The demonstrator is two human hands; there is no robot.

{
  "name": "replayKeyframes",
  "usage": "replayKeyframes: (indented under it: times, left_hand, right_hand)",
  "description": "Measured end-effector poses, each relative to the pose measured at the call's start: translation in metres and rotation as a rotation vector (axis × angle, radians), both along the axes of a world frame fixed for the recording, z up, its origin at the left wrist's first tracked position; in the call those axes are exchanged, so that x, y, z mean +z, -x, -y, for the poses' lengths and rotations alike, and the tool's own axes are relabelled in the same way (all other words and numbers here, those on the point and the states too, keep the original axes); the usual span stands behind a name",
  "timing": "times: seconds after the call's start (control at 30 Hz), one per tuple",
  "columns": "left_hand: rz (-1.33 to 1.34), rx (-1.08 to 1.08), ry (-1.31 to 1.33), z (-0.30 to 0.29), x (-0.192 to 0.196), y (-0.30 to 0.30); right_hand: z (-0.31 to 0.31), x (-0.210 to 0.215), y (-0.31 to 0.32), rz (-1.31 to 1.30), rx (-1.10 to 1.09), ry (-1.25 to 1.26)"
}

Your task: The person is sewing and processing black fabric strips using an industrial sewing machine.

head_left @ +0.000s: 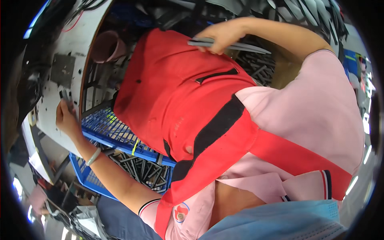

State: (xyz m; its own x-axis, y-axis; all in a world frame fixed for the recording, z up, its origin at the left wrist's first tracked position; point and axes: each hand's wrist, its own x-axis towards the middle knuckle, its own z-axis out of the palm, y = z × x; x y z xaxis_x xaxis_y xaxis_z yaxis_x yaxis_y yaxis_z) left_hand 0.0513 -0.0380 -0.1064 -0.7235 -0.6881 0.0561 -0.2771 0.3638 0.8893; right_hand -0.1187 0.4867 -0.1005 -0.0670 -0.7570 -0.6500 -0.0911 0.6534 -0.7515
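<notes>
Fingers (pixel 216 45) seemingly around grey strips (pixel 236 46).

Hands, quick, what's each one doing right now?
Left hand: closed around a small grey part at the white table.
Right hand: closed on long grey strips.

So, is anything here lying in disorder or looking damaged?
Nothing looks damaged. The dark metal strips lie criss-crossed in the blue crate, a loose heap rather than a stack. The left hand holds a small grey piece at the white panel; the right hand grips long grey strips.
</notes>
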Motion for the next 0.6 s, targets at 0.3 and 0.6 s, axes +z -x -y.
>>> replayKeyframes:
  times: [0.3,0.6]
  left_hand:
    - [0.056,0.039,0.129,-0.029,-0.009,0.014]
    - [-0.038,0.029,0.128,-0.039,0.0,0.013]
  right_hand:
    - [0.025,0.03,0.014,-0.562,0.006,0.303]
    - [0.225,0.031,0.153,-1.405,-0.173,0.619]
